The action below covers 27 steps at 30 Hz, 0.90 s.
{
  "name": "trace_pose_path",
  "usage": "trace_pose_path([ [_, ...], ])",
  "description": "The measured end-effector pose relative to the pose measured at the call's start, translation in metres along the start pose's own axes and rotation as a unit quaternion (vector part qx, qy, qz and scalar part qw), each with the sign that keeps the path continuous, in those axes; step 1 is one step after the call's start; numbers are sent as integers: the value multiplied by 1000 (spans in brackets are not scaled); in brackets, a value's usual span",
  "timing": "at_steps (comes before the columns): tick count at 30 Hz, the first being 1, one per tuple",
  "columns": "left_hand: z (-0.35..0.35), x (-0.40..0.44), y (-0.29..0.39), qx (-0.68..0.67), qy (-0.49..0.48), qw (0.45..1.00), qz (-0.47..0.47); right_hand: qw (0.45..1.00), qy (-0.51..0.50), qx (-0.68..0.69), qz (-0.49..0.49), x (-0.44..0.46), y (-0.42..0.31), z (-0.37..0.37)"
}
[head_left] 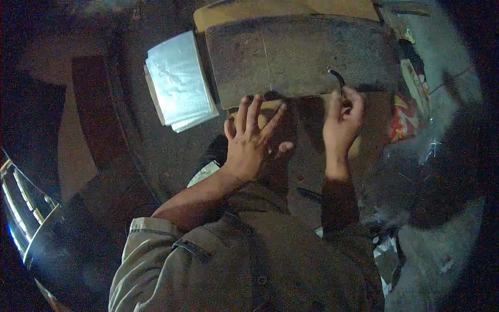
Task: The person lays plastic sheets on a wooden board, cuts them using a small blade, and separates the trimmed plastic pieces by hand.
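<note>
My left hand (249, 143) has its fingers spread, with the fingertips at the near edge of a worn, dark board (301, 57). A small dark object (272, 95) lies on that edge by my fingertips; what it is I cannot make out. To the right, my right hand (344, 117) pinches a short, curved black piece (337, 77) between thumb and fingers. The piece sticks up over the board, and its far tip looks pale. Its lower end is hidden in my fingers.
A stack of clear plastic sheets or bags (182, 83) lies left of the board. A yellowish surface (286, 9) shows behind it. At the right are a red and yellow packet (403, 119) and crumpled plastic (429, 148). A wire rack (26, 208) stands far left.
</note>
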State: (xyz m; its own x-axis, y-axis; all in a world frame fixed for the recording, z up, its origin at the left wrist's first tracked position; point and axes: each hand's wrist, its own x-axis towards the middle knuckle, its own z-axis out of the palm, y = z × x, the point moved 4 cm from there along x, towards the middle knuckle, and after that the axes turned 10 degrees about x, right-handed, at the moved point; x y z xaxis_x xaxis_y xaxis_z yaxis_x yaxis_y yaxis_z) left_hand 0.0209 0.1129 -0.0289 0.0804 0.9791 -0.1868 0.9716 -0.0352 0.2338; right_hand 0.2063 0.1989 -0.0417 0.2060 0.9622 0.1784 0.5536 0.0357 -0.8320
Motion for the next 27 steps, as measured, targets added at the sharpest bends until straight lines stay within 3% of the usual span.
trace_pose_path([
  [2, -1, -13, -2, -17, 19, 1000, 14, 960, -12, 264, 90, -26, -3, 10],
  [3, 4, -20, -4, -24, 12, 999, 39, 954, -62, 230, 181, -45, 26, 16],
  [4, 9, -28, -6, -31, 3, 997, 64, 910, -69, 339, 231, -56, 15, 24],
  [7, 19, -50, -13, -42, -3, 996, 84, 885, -71, 391, 241, -75, 13, 44],
  [10, 15, -61, -21, -51, -32, 996, 73, 867, -139, 369, 303, -73, -4, 55],
  [12, 5, -62, -26, -126, -96, 987, 22, 820, -172, 425, 343, -69, -3, 70],
  [17, -3, -66, -42, -233, -88, 968, -27, 780, -178, 428, 419, -69, -11, 85],
  [19, 2, -68, -49, -393, -126, 904, -109, 795, -147, 429, 403, -70, -21, 81],
  [20, 6, -68, -53, -395, -119, 905, -107, 798, -149, 430, 397, -72, -28, 79],
  [22, 22, -70, -56, -666, -207, 692, -186, 807, -165, 421, 380, -73, -49, 70],
  [23, 21, -69, -55, -719, -202, 645, -159, 791, -199, 424, 393, -76, -64, 59],
  [24, 18, -69, -56, -722, -198, 644, -156, 794, -202, 422, 388, -84, -65, 53],
  [26, 8, -67, -52, -830, -177, 514, -123, 791, -242, 441, 348, -102, -72, 39],
  [27, 3, -66, -52, -845, -181, 489, -120, 790, -256, 446, 333, -109, -79, 29],
])
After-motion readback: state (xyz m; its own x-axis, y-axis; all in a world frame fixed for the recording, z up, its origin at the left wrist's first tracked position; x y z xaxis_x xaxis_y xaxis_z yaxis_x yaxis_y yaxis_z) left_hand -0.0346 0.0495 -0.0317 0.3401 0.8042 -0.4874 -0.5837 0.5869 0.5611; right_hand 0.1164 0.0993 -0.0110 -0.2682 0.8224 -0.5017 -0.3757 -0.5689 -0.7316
